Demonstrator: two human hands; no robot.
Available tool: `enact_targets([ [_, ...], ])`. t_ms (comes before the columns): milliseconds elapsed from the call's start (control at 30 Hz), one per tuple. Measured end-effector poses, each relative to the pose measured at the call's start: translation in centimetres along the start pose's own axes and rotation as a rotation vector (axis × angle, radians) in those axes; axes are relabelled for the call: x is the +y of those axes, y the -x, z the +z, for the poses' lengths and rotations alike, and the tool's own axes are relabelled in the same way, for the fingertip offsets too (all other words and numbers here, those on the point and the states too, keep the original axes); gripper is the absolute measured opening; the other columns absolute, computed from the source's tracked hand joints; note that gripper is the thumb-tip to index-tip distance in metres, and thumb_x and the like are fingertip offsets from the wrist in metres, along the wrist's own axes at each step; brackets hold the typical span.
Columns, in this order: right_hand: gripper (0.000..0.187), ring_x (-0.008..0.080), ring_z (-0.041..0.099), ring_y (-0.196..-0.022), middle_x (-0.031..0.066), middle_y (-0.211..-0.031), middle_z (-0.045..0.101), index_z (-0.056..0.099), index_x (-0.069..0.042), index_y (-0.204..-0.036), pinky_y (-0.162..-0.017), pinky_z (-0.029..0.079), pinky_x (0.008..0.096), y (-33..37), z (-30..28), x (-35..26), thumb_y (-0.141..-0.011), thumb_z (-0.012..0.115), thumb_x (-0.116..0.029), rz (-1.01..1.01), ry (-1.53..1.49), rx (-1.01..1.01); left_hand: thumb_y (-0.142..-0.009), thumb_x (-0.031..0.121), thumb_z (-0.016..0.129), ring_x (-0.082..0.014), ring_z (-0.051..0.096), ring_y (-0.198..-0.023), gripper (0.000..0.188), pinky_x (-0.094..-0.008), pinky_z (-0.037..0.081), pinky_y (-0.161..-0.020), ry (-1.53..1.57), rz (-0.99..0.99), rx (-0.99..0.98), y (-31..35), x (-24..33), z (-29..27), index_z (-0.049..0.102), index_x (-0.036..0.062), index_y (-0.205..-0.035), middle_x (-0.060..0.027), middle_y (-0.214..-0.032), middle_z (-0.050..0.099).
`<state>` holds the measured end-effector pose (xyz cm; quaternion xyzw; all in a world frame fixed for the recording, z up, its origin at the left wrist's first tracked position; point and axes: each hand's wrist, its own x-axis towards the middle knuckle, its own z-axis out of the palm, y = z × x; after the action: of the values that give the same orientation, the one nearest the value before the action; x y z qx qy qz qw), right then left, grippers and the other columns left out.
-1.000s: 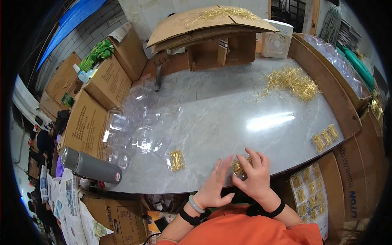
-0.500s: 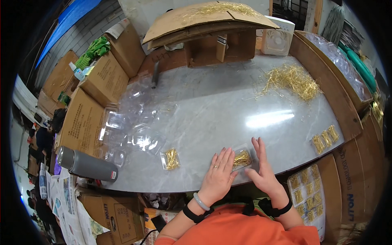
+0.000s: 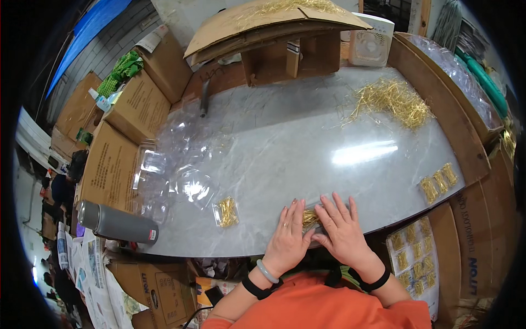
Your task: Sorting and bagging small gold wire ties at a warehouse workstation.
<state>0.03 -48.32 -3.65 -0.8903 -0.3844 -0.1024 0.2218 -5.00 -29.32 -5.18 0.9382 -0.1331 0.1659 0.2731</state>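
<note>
Near the table's front edge, a bundle of thin gold wire pieces (image 3: pixel 310 219) lies between my two hands, in a small transparent plastic tray that my hands mostly cover. My left hand (image 3: pixel 287 241) rests along its left side, fingers straight and pointing away from me. From the right, my right hand (image 3: pixel 341 230) lies flat with its fingers stretched over the tray's right side. The two thumbs nearly meet at the near side. Neither hand grips anything. To the left stands another small transparent tray (image 3: pixel 216 220) with gold wire pieces in it.
A loose heap of gold wire (image 3: pixel 392 104) lies at the back right. Filled trays (image 3: pixel 439 183) sit by the right edge, with more in a sheet (image 3: pixel 415 257) below. Empty plastic trays (image 3: pixel 183 159), a grey bottle (image 3: pixel 118 222) and cardboard boxes (image 3: pixel 109 164) occupy the left.
My right hand has come down and left from upright beside the tray to lie flat over its right side. The tray and my left hand have shifted slightly left.
</note>
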Motion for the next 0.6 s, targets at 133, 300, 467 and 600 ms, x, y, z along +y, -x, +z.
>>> enact_targets([
  [133, 0.061, 0.0359, 0.041, -0.147, 0.0127, -0.154, 0.050, 0.054, -0.004, -0.145, -0.121, 0.019, 0.0679, -0.4, 0.6, -0.4, -0.094, 0.068, -0.036, -0.091, 0.113, -0.034, -0.100, 0.017, 0.061, -0.0461, 0.041, -0.144, 0.082, -0.0535, 0.033, -0.121, 0.103, 0.014, 0.017, 0.1, -0.5, 0.0, 0.011, -0.0090, -0.159, -0.0264, -0.157, 0.041],
  [300, 0.050, 0.0384, 0.049, -0.138, 0.0149, -0.142, 0.058, 0.060, -0.004, -0.133, -0.120, 0.022, 0.0662, -0.7, 1.0, -0.5, -0.092, 0.072, -0.031, -0.012, -0.112, 0.131, -0.097, 0.013, 0.064, -0.0475, 0.042, -0.142, 0.093, -0.0505, 0.037, -0.118, 0.213, -0.006, -0.003, 0.4, -0.9, -0.7, 0.000, -0.0061, -0.161, -0.0260, -0.159, 0.038],
  [467, 0.032, 0.0386, 0.053, -0.132, 0.0153, -0.134, 0.062, 0.066, -0.006, -0.111, -0.118, 0.027, 0.0630, -2.7, 1.5, -2.6, -0.085, 0.076, -0.022, 0.170, -0.174, 0.293, -0.090, 0.007, 0.070, -0.0472, 0.046, -0.139, 0.104, -0.0464, 0.045, -0.112, 0.309, -0.044, 0.032, 0.6, -1.1, -0.3, -0.004, -0.0027, -0.162, -0.0248, -0.159, 0.039],
  [600, 0.028, 0.0389, 0.054, -0.130, 0.0148, -0.131, 0.063, 0.066, -0.007, -0.106, -0.118, 0.026, 0.0623, -3.0, 2.4, -2.8, -0.081, 0.075, -0.016, 0.225, -0.176, 0.295, -0.087, 0.006, 0.071, -0.0469, 0.048, -0.138, 0.108, -0.0449, 0.047, -0.109, 0.325, -0.084, 0.014, 1.0, -1.0, -0.4, -0.005, -0.0017, -0.162, -0.0237, -0.159, 0.040],
])
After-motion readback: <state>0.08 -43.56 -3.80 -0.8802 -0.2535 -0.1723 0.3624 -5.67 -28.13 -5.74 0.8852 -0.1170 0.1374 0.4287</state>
